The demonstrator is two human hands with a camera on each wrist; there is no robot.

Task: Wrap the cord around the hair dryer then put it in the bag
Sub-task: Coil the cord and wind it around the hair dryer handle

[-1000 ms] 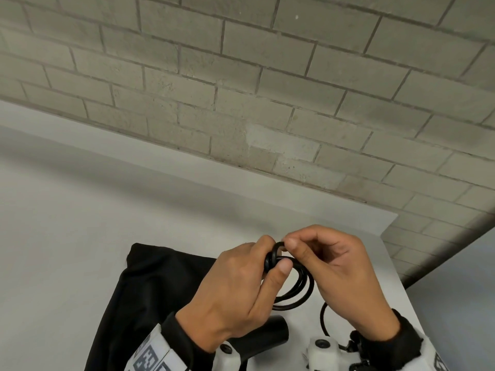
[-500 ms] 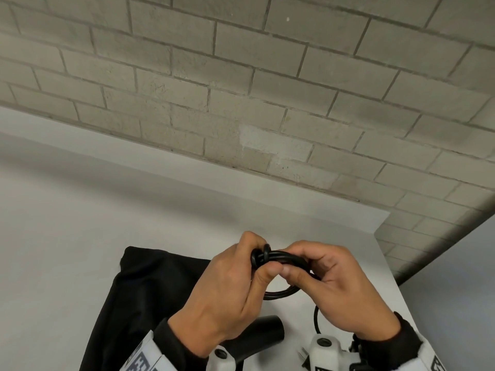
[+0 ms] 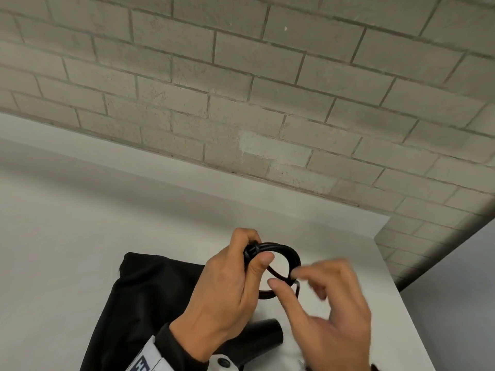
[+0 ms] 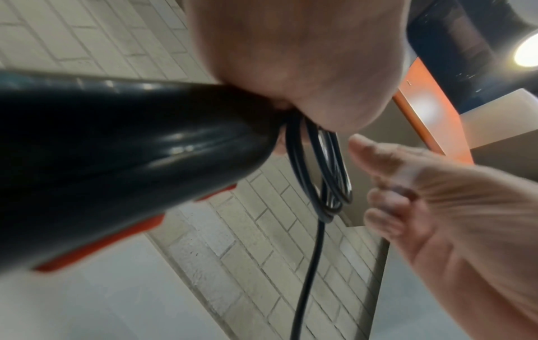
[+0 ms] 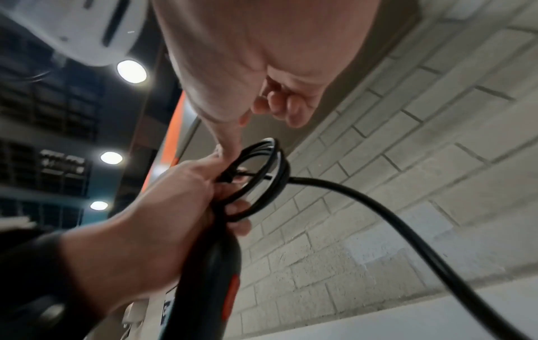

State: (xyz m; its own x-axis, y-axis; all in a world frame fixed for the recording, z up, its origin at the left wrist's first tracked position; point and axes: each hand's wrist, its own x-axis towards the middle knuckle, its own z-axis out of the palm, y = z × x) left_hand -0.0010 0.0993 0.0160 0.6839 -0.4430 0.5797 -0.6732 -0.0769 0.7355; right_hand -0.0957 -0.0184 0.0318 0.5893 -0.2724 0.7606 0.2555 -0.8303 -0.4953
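My left hand [image 3: 254,250] grips the black hair dryer's handle together with a small coil of black cord [image 3: 290,257], thumb pressed over the loops. The dryer [image 3: 265,336] hangs below that hand, its barrel poking out near the bottom edge; the left wrist view shows its black body with an orange part [image 4: 116,149]. My right hand [image 3: 288,279] is blurred just right of the coil, fingers loosely spread and holding nothing. From the coil [image 5: 262,174], loose cord [image 5: 407,234] trails down to the right. The black bag [image 3: 150,303] lies flat on the white table under my left arm.
The white table [image 3: 80,236] runs left and back to a grey brick wall [image 3: 241,89]. Its right edge [image 3: 396,290] lies close beside my right hand, with floor beyond it.
My right hand has let go of the coil and drawn back to the right with its fingers spread. The left hand alone holds the loops now.
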